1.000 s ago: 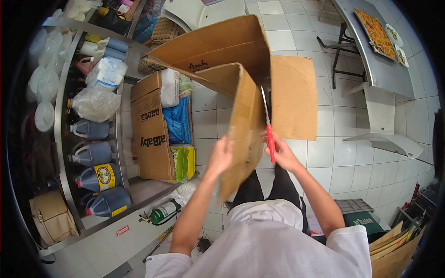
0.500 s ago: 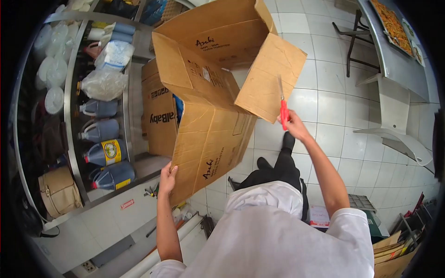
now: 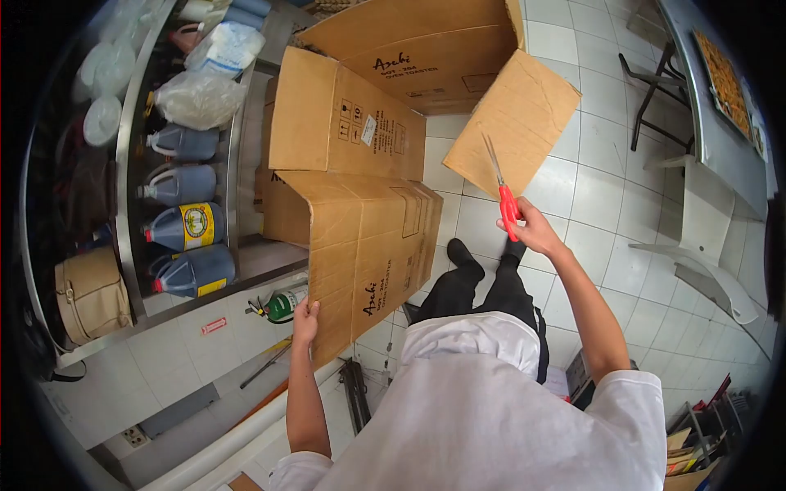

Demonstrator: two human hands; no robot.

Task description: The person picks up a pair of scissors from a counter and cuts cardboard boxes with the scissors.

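Cardboard box point(image 3: 368, 245) = main thing, in front of the person and toward their left, partly opened out, panels angled at the folds, "Asahi"-like lettering and "OVEN TOASTER" print showing. Plain flap point(image 3: 540, 106) slants out at the box's right side, near the far panel.

Left hand point(image 3: 305, 323): at the box's near left corner, fingers closed on the panel edge, pinch grip. Right hand point(image 3: 536, 229): right of the box, fingers wrapped round the red handles of the scissors point(image 3: 509, 206). Blades point away from the person, look slightly parted, and overlap the plain flap in view; can't tell if they touch it. No clear cut in progress.

Step in hand, judged: handling and spreading the box between cuts, left hand steadying the near panel, scissors at the ready. Next move calls for a firm left hold, a clear line to a fold or edge, and blades lined up with it before closing. Loose panels could swing or buckle; keep the left fingers out of the blade path.

Around the box: shelf jugs point(image 3: 182, 227) to its left, fire extinguisher point(image 3: 282, 304) just beside its near left corner, white chair point(image 3: 704, 213) well off to its right.
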